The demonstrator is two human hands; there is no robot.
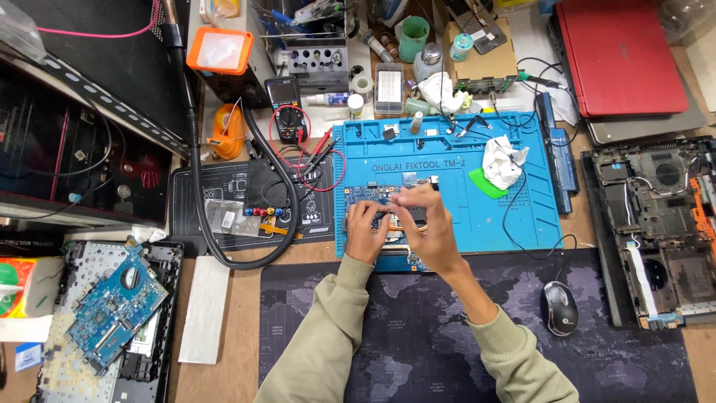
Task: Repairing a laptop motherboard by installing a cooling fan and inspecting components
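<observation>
**Both hands on a circuit board at a crowded repair bench**

Cluttered from edge to edge, the surface carried a blue work mat at centre frame, keeping the small blue circuit board on a soft base. The left hand lay flat on the board, fingers spread, steadying it. The right hand pinched something small above it; I could not tell what. A green cup and a clear parts box stood at the top; their contents could not be made out.
</observation>
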